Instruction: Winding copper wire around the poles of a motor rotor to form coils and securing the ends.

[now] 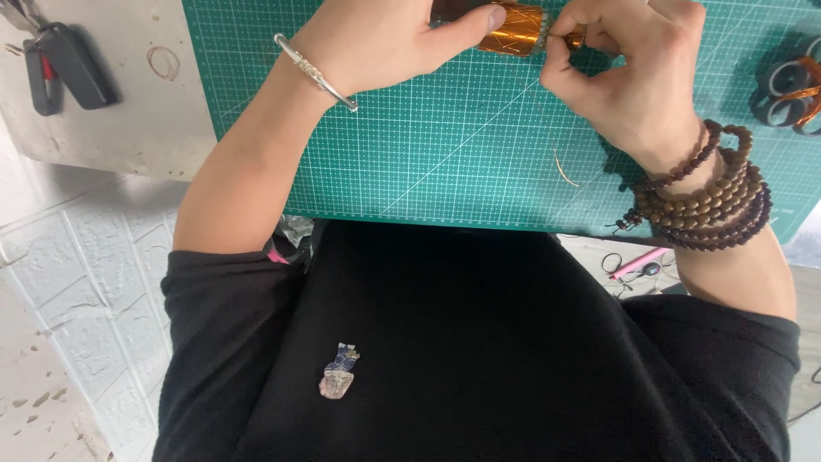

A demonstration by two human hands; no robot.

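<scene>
Nearest the camera, over a black shirt, a loose curl of copper wire (pixel 564 167) lay on the green cutting mat (pixel 445 154) covering the worktop. Farther out, the left hand (pixel 376 38) gripped an amber-taped cylindrical coil (pixel 513 27), thumb pressed on its side, while the right hand (pixel 629 77) pinched something small, probably a wire end or tape edge, at the coil's right end. This looked like the winding or finishing stage; the next move likely called for steady tension and a firm hold.
</scene>
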